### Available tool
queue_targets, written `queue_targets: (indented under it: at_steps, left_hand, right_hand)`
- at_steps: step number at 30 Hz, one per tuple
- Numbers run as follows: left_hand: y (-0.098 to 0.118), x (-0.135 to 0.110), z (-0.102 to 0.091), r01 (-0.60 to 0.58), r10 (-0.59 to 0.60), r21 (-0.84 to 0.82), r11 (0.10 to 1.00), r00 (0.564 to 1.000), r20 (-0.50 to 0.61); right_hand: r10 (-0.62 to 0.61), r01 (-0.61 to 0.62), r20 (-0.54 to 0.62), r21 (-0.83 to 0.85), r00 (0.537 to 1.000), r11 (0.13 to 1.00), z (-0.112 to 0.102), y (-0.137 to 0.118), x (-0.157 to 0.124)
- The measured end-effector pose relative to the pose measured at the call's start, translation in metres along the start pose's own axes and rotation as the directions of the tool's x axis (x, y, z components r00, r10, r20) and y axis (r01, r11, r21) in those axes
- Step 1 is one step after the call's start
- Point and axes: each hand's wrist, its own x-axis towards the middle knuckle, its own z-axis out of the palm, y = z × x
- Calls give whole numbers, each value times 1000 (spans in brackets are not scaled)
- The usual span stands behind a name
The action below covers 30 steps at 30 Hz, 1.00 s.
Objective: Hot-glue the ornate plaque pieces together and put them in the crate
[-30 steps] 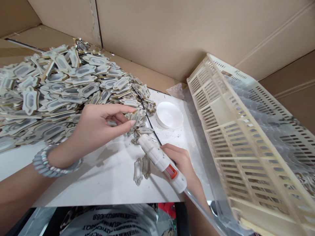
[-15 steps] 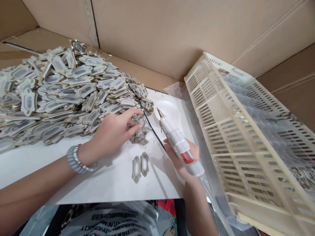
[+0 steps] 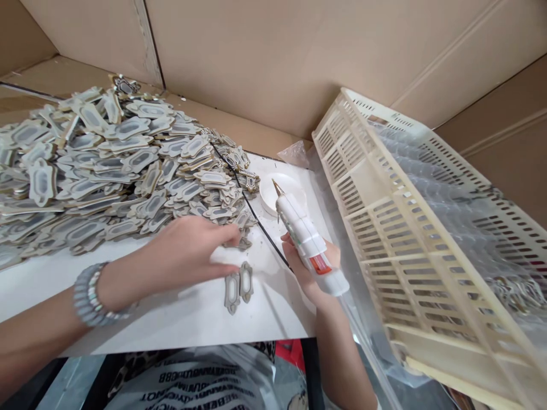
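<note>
Cardboard wall (image 3: pixel 256 68) rises behind the back edge of the white counter (image 3: pixel 171 319). A cream plastic crate (image 3: pixel 366 191) stands along the counter's right edge. A heap of frames (image 3: pixel 106 165) covers the left part of the counter and extends toward the back edge.

Left hand (image 3: pixel 194 245): grip open, thumb and fingers parted, positioned between the heap and the front edge. Right hand (image 3: pixel 308 282): grip closed around the glue gun (image 3: pixel 301 228), near the right edge. The nozzle points toward the back edge and overlaps the white bowl (image 3: pixel 294 187) in view; contact cannot be determined.

Two loose frames (image 3: pixel 232 294) lie flat, side by side, near the front edge, right of its middle. The left thumb is just beside their upper ends; whether it touches them cannot be determined.
</note>
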Motion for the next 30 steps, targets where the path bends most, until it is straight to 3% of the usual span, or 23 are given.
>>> queue_targets:
  at_steps: [5,11,18,23,30]
  left_hand:
    - [24,-17,14,-89,78,96,991,991,108]
    - [36,-22,21,-119,114,100,988,992,50]
    - [34,-29,28,-117,118,19,993,993,-10]
    - [20,-22,16,-136,125,-54,989,979,-162]
    - [20,2,-5,-291,219,-124,949,888,-404]
  right_hand:
    - [1,-1,-10,27,1000,1000,3,1,0]
    - [29,-28,-3,55,1000,998,4,1,-1]
    - [23,-21,-22,92,999,996,8,-1,-1]
    - [78,-81,22,182,997,980,9,-2,-1]
    - [247,-363,298,443,922,820,10,-7,-2]
